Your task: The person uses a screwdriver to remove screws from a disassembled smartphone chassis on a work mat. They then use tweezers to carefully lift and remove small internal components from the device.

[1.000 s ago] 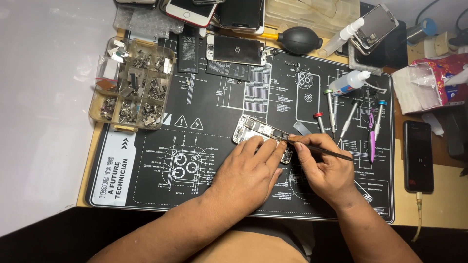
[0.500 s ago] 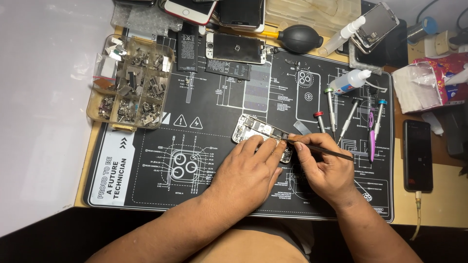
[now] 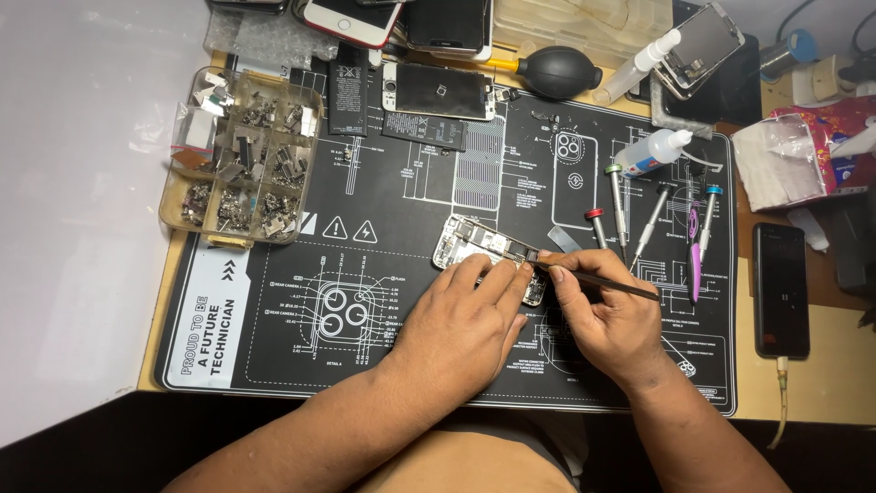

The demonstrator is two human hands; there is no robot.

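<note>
— Fingers first: how do ours sit?

— Fingertips of our right hand pinch a thin dark tool, its tip at 9 o'clock, touching the opened phone. Our left hand lies flat, fingers pressed together on the phone's lower end, holding it down on the black work mat.

— And where is the phone?

— Near the middle of the mat, tilted, its inner parts facing up. We cannot tell which part the tip meets.

— What lies farther out?

— At 2 o'clock from our right hand, a row of screwdrivers with coloured caps and a small white bottle. At 3 o'clock, off the mat, a dark phone with a cable. At 12 o'clock, a phone screen lying flat and a black rubber blower. At 10 o'clock, a clear parts box full of small metal pieces, on the mat's far left corner.
</note>
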